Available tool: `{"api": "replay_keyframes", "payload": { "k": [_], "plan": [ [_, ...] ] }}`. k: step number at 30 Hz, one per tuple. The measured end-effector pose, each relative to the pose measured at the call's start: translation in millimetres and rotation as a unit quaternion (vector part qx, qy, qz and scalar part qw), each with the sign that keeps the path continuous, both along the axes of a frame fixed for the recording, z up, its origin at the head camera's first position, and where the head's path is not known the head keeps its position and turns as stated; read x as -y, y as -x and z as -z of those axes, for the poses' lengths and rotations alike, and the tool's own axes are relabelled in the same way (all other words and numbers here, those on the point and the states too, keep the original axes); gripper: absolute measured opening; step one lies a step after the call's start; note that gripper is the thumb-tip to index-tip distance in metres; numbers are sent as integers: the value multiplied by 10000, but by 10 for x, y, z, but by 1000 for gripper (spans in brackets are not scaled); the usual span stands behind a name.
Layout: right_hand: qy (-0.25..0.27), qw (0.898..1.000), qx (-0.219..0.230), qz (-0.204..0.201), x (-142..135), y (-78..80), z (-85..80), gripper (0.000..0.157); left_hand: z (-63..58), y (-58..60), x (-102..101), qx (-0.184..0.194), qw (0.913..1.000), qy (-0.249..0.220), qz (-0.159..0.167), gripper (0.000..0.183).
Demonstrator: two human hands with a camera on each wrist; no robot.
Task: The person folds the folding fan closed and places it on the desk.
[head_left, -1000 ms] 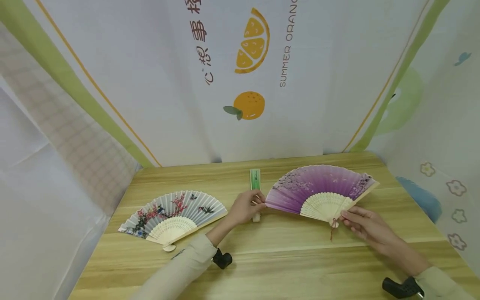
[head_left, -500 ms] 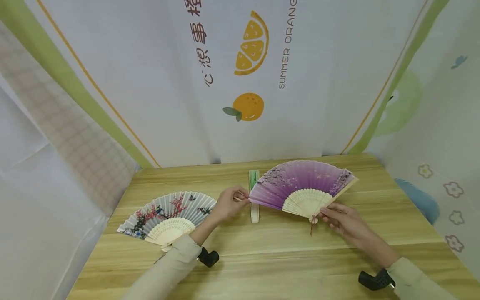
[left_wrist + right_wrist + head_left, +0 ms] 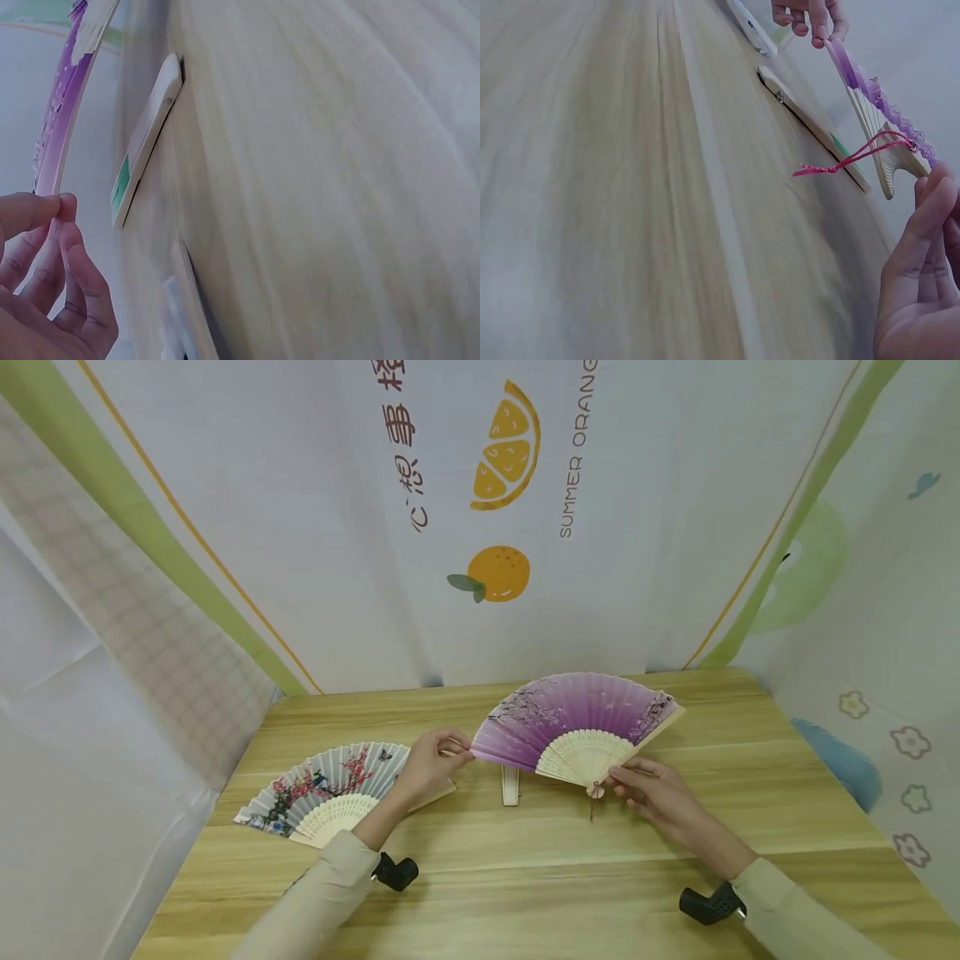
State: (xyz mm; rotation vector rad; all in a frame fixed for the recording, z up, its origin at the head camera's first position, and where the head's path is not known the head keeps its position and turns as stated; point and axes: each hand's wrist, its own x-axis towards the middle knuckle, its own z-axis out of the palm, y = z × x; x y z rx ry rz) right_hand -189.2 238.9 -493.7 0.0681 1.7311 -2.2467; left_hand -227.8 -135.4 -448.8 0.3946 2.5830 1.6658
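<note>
Spread wide between both hands is a purple folding fan (image 3: 577,710) with pale pierced ribs and a blossom print. My left hand (image 3: 429,768) pinches its left edge between thumb and fingertips. My right hand (image 3: 656,797) grips the right guard stick near the pivot, where a red cord (image 3: 862,154) hangs. Both wrist views show the fan raised off the table. Behind and below it lies a folded fan (image 3: 150,131) with a green part, mostly covered in the head view. To the left, a grey-white floral fan (image 3: 330,789) lies spread on the table, partly hidden by my left hand and forearm.
The wooden table (image 3: 525,893) carries all the fans. A white curtain (image 3: 337,527) with orange prints stands along its back edge, and a flowered cloth (image 3: 885,693) hangs on the right. Black wrist-camera mounts (image 3: 708,903) stick out beneath the forearms.
Both hands have carried the open purple fan leftward and slightly back, so it now covers most of the folded fan. My left hand now overlaps the floral fan's right side.
</note>
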Motion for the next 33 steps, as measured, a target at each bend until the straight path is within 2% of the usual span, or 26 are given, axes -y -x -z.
{"api": "replay_keyframes", "payload": {
  "k": [7,13,20,24,28,33],
  "plan": [
    [8,10000,-93,28,219,95,23,3,-35,22,138,115,9992,-9,-371,10],
    [-167,9998,-127,14,405,165,-2,11,-72,56,228,395,9961,-57,-783,12],
    [-252,9991,-333,-97,558,218,-31,19,-110,98,262,669,9908,-364,-1121,14],
    [-382,9986,-373,-55,618,236,-48,21,-124,124,258,730,9883,-378,-1285,14],
    [-563,9975,-423,-72,657,247,-59,15,-130,160,229,742,9861,-547,-1382,14],
    [-768,9959,-465,-82,687,258,-71,14,-140,201,184,563,9851,-767,-1429,14]
  ]
}}
